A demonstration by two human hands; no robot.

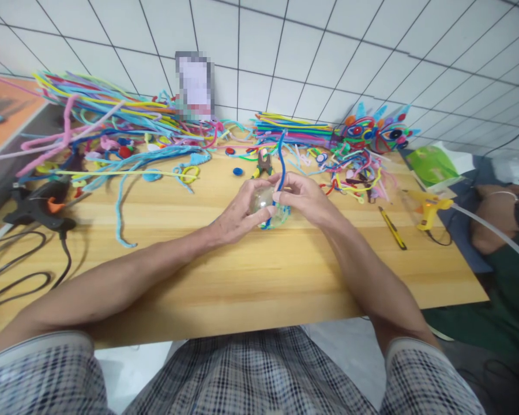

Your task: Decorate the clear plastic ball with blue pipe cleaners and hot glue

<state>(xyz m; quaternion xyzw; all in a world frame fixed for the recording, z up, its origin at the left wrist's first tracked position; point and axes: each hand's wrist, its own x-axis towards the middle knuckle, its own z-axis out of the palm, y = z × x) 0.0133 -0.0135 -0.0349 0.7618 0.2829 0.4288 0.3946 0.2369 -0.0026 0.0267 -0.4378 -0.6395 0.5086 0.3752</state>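
Observation:
Both my hands meet over the middle of the wooden table around a clear, rounded plastic piece (262, 201) with blue and green strips on its lower edge. My left hand (244, 210) is wrapped round its left side, thumb in front. With its fingertips, my right hand (300, 196) pinches a blue pipe cleaner (282, 155) against the piece; the free end of the pipe cleaner sticks up and bends. Just beyond my hands lie pliers (264, 165) and a small blue cap (238, 172).
Bundles of colourful pipe cleaners (112, 109) line the back by the tiled wall. A black glue gun (43, 204) with a cord is at left. On the right are a yellow cutter knife (392, 228), a yellow glue gun (430, 208) and finished-looking decorated figures (374, 131). Another person's arm (495, 216) shows at far right.

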